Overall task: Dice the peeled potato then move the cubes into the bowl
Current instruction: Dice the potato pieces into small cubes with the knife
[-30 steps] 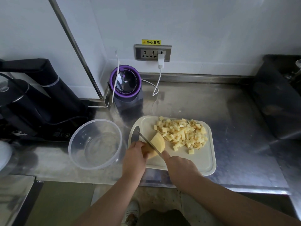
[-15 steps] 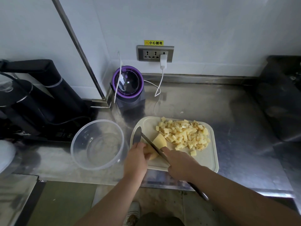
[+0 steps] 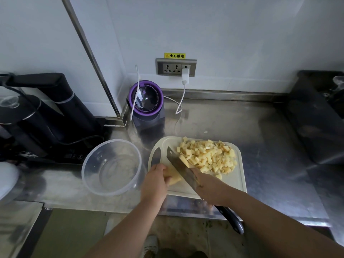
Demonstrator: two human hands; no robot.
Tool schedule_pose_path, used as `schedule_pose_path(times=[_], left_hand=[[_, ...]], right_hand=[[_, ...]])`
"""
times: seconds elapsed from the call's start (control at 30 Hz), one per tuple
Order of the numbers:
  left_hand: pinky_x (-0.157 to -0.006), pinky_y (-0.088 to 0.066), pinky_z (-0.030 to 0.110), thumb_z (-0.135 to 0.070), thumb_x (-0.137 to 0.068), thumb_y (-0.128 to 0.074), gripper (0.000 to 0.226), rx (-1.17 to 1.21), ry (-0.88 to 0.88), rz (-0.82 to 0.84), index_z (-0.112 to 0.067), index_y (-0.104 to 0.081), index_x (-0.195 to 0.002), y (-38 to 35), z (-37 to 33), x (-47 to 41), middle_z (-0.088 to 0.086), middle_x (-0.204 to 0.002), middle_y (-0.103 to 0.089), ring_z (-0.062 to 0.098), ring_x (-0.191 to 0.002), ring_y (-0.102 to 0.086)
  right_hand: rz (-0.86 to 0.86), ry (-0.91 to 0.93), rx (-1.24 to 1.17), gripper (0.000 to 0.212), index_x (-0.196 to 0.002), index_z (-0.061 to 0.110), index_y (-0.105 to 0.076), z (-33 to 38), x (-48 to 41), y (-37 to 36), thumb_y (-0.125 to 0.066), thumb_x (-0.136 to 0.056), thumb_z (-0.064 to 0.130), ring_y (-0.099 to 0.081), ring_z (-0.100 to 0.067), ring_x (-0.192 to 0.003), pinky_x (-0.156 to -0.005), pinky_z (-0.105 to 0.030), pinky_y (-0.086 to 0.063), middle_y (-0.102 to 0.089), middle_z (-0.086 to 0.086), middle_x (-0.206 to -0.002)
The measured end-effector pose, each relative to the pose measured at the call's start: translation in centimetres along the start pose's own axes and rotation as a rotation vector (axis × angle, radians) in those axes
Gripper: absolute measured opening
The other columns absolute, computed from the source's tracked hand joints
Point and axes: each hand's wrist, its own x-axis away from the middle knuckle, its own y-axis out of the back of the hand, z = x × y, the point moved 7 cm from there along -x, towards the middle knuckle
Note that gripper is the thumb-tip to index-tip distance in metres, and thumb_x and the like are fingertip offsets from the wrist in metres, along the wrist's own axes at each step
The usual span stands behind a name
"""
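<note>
The pale peeled potato chunk (image 3: 173,177) is gripped by the left hand (image 3: 156,181) at the white cutting board's (image 3: 237,180) near edge; the broad steel cleaver (image 3: 181,167) is clasped by the right hand (image 3: 209,189).

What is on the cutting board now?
Diced potato cubes, the uncut potato piece held by the left hand, and the knife. The right hand hides part of the board's near edge.

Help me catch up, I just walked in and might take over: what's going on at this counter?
A person is dicing potato. Their left hand holds the remaining pale yellow potato chunk on the white plastic cutting board. The right hand grips a black-handled steel cleaver, its blade between the chunk and a pile of small yellow potato cubes. The clear round plastic bowl left of the board holds no cubes yet.
</note>
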Motion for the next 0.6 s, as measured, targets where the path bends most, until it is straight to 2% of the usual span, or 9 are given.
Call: schedule_pose_path(times=[0.13, 0.2, 0.3, 0.33, 0.37, 0.43, 0.5, 0.57, 0.6], left_hand=[[-0.093, -0.047, 0.025, -0.027, -0.091, -0.064, 0.037, 0.02, 0.013, 0.041, -0.02, -0.053, -0.126, 0.2, -0.1, -0.1, -0.004, -0.126, -0.057, 0.014, -0.112, -0.058], [-0.09, -0.049, 0.023, -0.022, -0.092, -0.062, 0.034, 0.064, -0.007, -0.03, -0.02, -0.054, -0.125, 1.3, -0.6, 0.0, -0.005, -0.124, -0.057, 0.011, -0.11, -0.058], [-0.078, -0.043, 0.012, -0.007, -0.091, -0.057, 0.026, 0.134, -0.212, -0.274, -0.018, -0.063, -0.113, 5.0, -3.7, -0.5, -0.007, -0.111, -0.061, 0.006, -0.099, -0.058], [-0.078, -0.041, 0.013, -0.005, -0.09, -0.055, 0.024, 0.098, -0.296, -0.258, -0.018, -0.066, -0.106, 5.7, -5.1, -1.3, -0.009, -0.106, -0.061, 0.005, -0.095, -0.056], [-0.079, -0.042, 0.017, -0.007, -0.09, -0.052, 0.023, 0.035, -0.364, -0.163, -0.021, -0.068, -0.1, 5.8, -6.4, -2.3, -0.011, -0.102, -0.061, 0.005, -0.093, -0.054], [-0.086, -0.043, 0.029, -0.017, -0.092, -0.044, 0.026, -0.223, -0.414, 0.157, -0.027, -0.068, -0.087, 4.4, -8.4, -4.1, -0.015, -0.097, -0.064, 0.008, -0.092, -0.055], [-0.09, -0.04, 0.036, -0.024, -0.093, -0.037, 0.031, -0.519, -0.392, 0.395, -0.024, -0.062, -0.074, 2.9, -9.1, -4.8, -0.008, -0.084, -0.063, 0.015, -0.083, -0.055], [-0.088, -0.034, 0.036, -0.026, -0.094, -0.034, 0.032, -0.672, -0.332, 0.511, -0.02, -0.053, -0.068, 1.8, -9.2, -4.8, 0.0, -0.08, -0.057, 0.018, -0.074, -0.047], [-0.086, -0.032, 0.036, -0.027, -0.094, -0.034, 0.03, -0.706, -0.302, 0.538, -0.02, -0.055, -0.073, 1.4, -9.0, -4.9, 0.003, -0.084, -0.058, 0.019, -0.075, -0.046]], right_hand=[[-0.023, -0.03, -0.038, 0.058, -0.153, 0.019, -0.023, -0.7, -0.4, -0.1, -0.041, -0.099, 0.007, -0.051, -0.009, -0.054, -0.047, -0.015, -0.043, -0.046, 0.005, -0.072], [-0.004, -0.016, -0.023, 0.059, -0.152, 0.019, -0.022, -0.6, -0.3, -0.2, -0.043, -0.099, 0.006, -0.052, -0.01, -0.06, -0.049, -0.016, -0.044, -0.046, 0.007, -0.075], [-0.051, 0.026, 0.037, 0.062, -0.153, 0.025, -0.016, 0.0, -0.1, -0.2, -0.04, -0.1, 0.006, -0.047, -0.006, -0.057, -0.049, -0.014, -0.039, -0.044, 0.011, -0.075], [-0.076, 0.033, 0.059, 0.062, -0.153, 0.027, -0.017, 0.1, -0.1, -0.2, -0.04, -0.099, 0.007, -0.046, -0.006, -0.057, -0.05, -0.014, -0.037, -0.043, 0.011, -0.074], [-0.093, 0.036, 0.074, 0.062, -0.152, 0.029, -0.017, 0.1, -0.2, -0.2, -0.04, -0.099, 0.008, -0.046, -0.006, -0.058, -0.05, -0.016, -0.037, -0.044, 0.011, -0.074], [-0.115, 0.038, 0.113, 0.06, -0.152, 0.029, -0.019, 0.3, -0.2, -0.4, -0.04, -0.099, 0.009, -0.047, -0.007, -0.061, -0.051, -0.019, -0.038, -0.05, 0.009, -0.079], [-0.131, 0.052, 0.154, 0.059, -0.152, 0.026, -0.021, 0.7, 0.1, -0.4, -0.04, -0.099, 0.009, -0.05, -0.009, -0.07, -0.058, -0.021, -0.043, -0.06, 0.001, -0.1], [-0.129, 0.05, 0.173, 0.056, -0.151, 0.025, -0.023, 0.8, 0.3, -0.4, -0.041, -0.1, 0.01, -0.056, -0.013, -0.086, -0.075, -0.027, -0.05, -0.06, -0.004, -0.12], [-0.122, 0.043, 0.176, 0.055, -0.151, 0.025, -0.024, 0.8, 0.4, -0.4, -0.041, -0.1, 0.011, -0.058, -0.016, -0.095, -0.082, -0.029, -0.051, -0.058, -0.004, -0.125]])
